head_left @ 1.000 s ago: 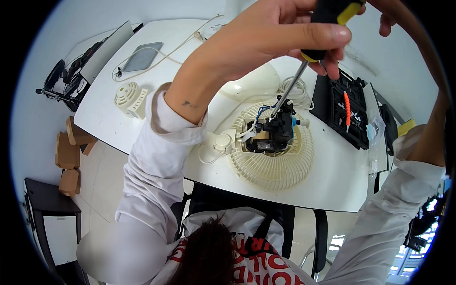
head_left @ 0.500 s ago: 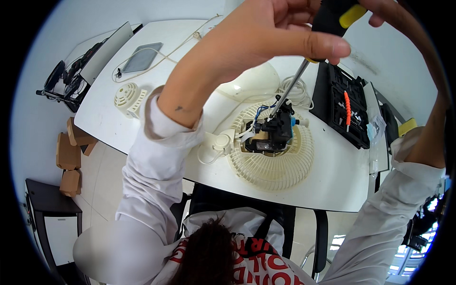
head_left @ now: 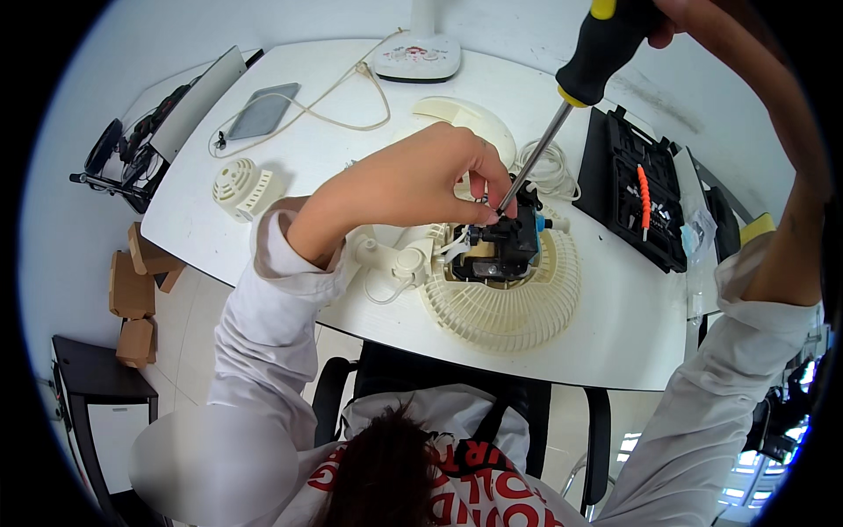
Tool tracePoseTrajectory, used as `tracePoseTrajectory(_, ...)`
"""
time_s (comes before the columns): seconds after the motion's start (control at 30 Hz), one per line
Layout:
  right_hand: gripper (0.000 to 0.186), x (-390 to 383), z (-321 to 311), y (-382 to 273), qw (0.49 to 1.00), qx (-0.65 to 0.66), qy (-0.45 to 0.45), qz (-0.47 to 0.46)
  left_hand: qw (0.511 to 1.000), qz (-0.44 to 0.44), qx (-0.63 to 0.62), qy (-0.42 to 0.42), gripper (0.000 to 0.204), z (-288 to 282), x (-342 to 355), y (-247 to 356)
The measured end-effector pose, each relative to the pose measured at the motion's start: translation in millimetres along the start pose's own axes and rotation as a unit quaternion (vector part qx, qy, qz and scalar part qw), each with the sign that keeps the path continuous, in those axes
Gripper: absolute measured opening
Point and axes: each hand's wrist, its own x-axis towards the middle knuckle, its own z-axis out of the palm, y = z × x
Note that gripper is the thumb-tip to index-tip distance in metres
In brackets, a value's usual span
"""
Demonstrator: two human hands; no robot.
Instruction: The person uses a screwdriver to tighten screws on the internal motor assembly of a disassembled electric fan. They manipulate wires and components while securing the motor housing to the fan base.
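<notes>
A screwdriver (head_left: 600, 54) with a black and yellow handle slants down to a black fan motor (head_left: 509, 250). My right hand (head_left: 689, 19) grips the top of its handle; part of that hand is cut off by the picture's edge. My left hand (head_left: 428, 176) is closed in a pinch at the screwdriver's tip, over the motor's upper side. What lies between its fingertips is too small to make out. The motor sits on a round cream fan grille (head_left: 518, 329), which lies on the table. A cream joint piece (head_left: 408, 263) with wires is attached at the motor's left.
A cream vented motor cover (head_left: 239, 186) and a grey tray (head_left: 262, 111) stand on the left of the white table (head_left: 615, 338). At the back are a fan base (head_left: 418, 60) and a loose cord. Coiled cable (head_left: 549, 171) and an open black tool case (head_left: 637, 189) lie right.
My left hand has come down from the screwdriver's handle to its tip at the motor. The screwdriver stays on the motor, held by my right hand.
</notes>
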Motion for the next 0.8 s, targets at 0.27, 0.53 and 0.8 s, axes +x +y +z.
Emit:
tracePoseTrajectory(0.27, 0.040, 2, 2, -2, 0.999, -0.021, -0.026, 0.003, 1.000, -0.006, -0.004, -0.006, 0.014, 5, 1, -13)
tracePoseTrajectory(0.53, 0.040, 5, 1, -4, 0.999, -0.031, -0.033, 0.006, 1.000, -0.009, -0.008, 0.002, 0.018, 4, 3, -10)
tracePoseTrajectory(0.8, 0.041, 5, -1, -5, 0.999, -0.026, -0.026, 0.008, 0.999, -0.004, -0.039, -0.005, 0.020, 3, 4, -11)
